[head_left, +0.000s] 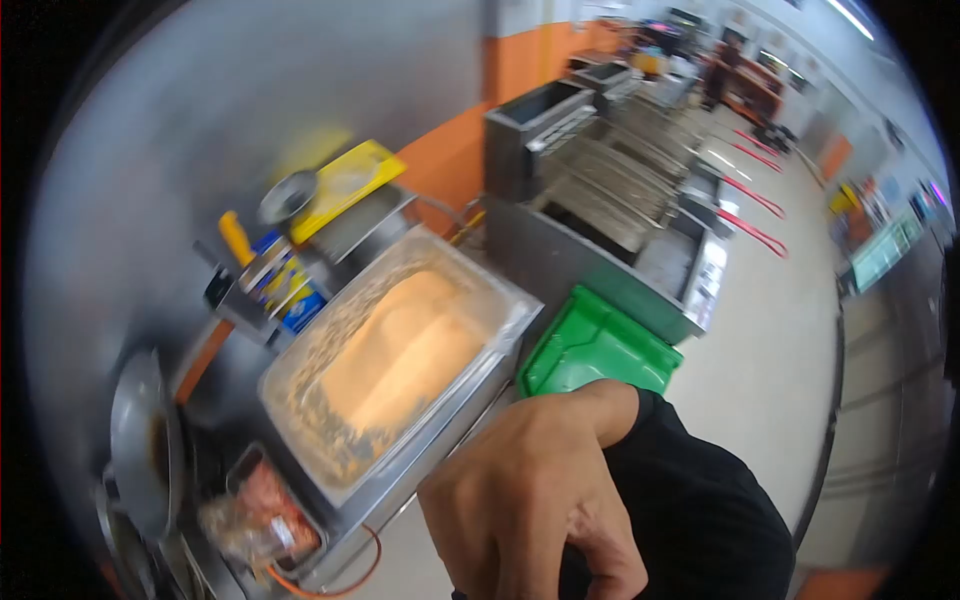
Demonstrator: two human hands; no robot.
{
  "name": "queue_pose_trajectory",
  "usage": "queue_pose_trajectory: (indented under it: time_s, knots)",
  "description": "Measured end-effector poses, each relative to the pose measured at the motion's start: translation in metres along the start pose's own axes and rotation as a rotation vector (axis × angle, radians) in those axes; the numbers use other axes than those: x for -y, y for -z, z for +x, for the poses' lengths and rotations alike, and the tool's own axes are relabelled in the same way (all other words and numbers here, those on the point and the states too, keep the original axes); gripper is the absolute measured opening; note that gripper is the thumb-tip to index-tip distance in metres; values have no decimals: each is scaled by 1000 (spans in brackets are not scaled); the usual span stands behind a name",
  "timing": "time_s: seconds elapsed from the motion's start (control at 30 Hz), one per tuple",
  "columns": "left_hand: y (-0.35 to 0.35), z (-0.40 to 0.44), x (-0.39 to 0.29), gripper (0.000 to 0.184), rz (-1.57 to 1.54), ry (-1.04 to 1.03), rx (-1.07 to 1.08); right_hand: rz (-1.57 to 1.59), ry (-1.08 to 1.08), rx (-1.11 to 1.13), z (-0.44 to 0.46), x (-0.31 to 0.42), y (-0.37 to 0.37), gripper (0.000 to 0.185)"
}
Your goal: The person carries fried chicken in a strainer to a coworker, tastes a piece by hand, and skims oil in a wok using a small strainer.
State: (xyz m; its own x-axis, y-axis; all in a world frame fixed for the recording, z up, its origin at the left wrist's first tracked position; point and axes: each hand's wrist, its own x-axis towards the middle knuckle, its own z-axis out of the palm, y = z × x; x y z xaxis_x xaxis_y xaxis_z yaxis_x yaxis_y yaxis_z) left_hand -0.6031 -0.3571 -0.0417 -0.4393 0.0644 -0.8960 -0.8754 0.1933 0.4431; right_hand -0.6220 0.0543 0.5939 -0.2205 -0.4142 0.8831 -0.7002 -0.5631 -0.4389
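Observation:
My right hand (535,485) is large and close at the bottom middle, with its back toward me and a black sleeve (690,490) behind the wrist. Its fingers curl downward, and whatever lies inside them, if anything, is hidden. Behind the hand sits a green plastic bin (598,345). To the left is a big clear tub (500,335) holding an orange-tan powder (400,345), with darker crumbs along its edges. The tub rests on a steel counter (375,520). My left hand is outside the picture.
Steel fryers (600,190) with red-handled baskets (752,235) stand beyond the bin. A yellow board (350,190), a metal bowl (288,197), a tray with reddish food (270,505) and a wok (145,445) are at left. Far back, a person (718,70) stands.

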Motion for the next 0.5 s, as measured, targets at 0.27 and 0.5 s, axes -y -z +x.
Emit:
queue_pose_trajectory:
  time_s: [0.27, 0.5]
  knots:
    - [-42, 38, -80, 49, 260, -42, 135, -93, 52, -229, -13, 47, -33, 30]
    - [-59, 45, -99, 46, 400, -50, 201, -272, 116, -320, -23, 60, -63, 28]
